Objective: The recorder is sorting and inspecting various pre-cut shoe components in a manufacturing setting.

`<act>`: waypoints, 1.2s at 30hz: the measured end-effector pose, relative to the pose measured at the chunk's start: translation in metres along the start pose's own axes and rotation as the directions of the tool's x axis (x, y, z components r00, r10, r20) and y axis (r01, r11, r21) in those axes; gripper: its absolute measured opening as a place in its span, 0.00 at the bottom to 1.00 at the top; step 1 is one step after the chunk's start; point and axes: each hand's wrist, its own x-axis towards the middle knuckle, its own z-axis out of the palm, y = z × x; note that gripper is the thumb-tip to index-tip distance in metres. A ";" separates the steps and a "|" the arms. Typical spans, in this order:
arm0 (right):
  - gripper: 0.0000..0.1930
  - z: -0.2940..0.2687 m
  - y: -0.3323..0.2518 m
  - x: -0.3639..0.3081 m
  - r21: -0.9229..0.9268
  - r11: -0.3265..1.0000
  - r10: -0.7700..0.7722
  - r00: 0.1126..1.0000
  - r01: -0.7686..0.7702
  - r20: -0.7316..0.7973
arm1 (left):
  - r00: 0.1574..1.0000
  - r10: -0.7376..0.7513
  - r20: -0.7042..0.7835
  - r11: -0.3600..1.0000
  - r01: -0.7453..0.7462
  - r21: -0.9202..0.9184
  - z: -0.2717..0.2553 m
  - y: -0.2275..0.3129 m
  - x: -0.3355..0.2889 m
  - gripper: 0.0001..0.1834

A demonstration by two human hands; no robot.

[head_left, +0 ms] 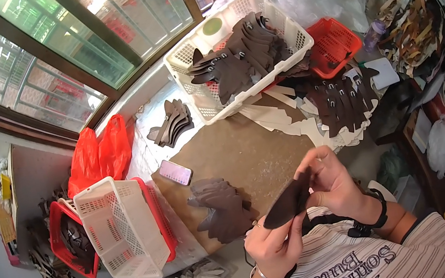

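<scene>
Close to my body, my left hand (277,244) and my right hand (334,182) both grip a dark brown leather-like cut piece (283,207). Left fingers pinch its lower edge, while the right thumb and fingers hold its upper right end. The piece is tilted up off the table, and part of it is hidden behind my fingers. Just left of it, a fanned stack of similar brown pieces (221,207) lies on the brown table sheet (248,149). More dark pieces with small metal-looking buckles (341,100) overlap on pale strips to the right.
A white basket (212,114) at the back holds many brown pieces, beside a red basket (331,45). A phone (175,172) and a small stack of pieces (172,124) lie to the left. An upright white basket (122,231) and red plastic bag (97,155) stand further left.
</scene>
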 end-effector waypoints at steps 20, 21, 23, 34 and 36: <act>0.07 -0.008 -0.032 -0.014 -0.423 0.454 -0.526 0.620 0.784 0.583 | 0.908 0.415 -0.050 0.822 -0.398 -0.407 -0.014 -0.014 -0.004 0.09; 0.06 -0.008 -0.031 -0.014 -0.423 0.442 -0.540 0.612 0.791 0.578 | 0.909 0.413 -0.052 0.822 -0.396 -0.409 -0.015 -0.012 -0.001 0.09; 0.06 -0.006 -0.029 -0.013 -0.421 0.432 -0.554 0.603 0.798 0.574 | 0.958 0.264 0.115 0.945 -0.232 -0.232 -0.021 -0.006 0.005 0.13; 0.06 0.007 -0.018 -0.011 -0.284 0.601 -0.521 0.635 0.747 0.570 | 0.842 0.537 -0.047 0.809 -0.530 -0.255 -0.018 -0.019 -0.012 0.04; 0.07 0.009 -0.018 -0.009 -0.260 0.617 -0.536 0.638 0.743 0.553 | 0.778 0.623 -0.083 0.766 -0.628 -0.132 -0.020 -0.018 -0.008 0.04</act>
